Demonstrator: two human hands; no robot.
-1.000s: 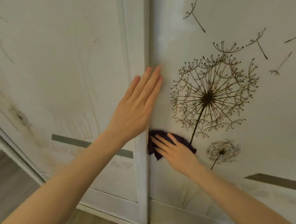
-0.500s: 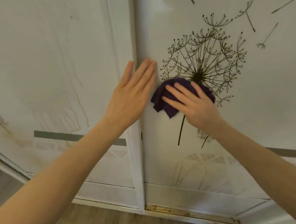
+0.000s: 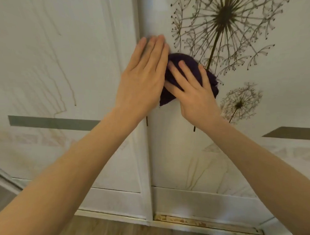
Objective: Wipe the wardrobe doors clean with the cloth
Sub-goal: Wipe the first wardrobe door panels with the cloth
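- Our right hand (image 3: 195,94) now presses the purple cloth (image 3: 189,78) flat on the right wardrobe door (image 3: 184,162), fingers spread over it, no pinch; half a second ago it sat higher, on the big dandelion print (image 3: 222,21)'s head.
- Cloth is now below that head, over the stem, touching our left hand (image 3: 143,76).
- Left hand is still flat, fingers together, bracing on the centre frame (image 3: 145,169), holding nothing.
- Reads as up-down strokes along the door edge. Brown streaks on the left door (image 3: 46,78) look untouched; much left to wipe.
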